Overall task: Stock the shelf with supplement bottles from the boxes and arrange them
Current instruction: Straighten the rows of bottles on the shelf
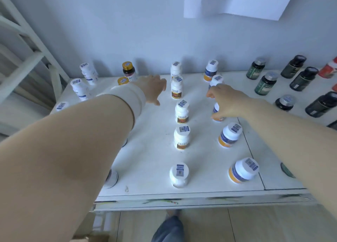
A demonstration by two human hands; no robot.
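White shelf (145, 150); bottle (216, 111) inside right grip (228, 103).

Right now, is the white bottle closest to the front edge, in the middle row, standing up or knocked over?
Upright. The white bottle sits on its base on the shelf, its barcode-stickered cap facing up.

Bottle (216, 111) under R hand (230, 103) mostly hidden — red bottle (328, 70) edge-cropped.
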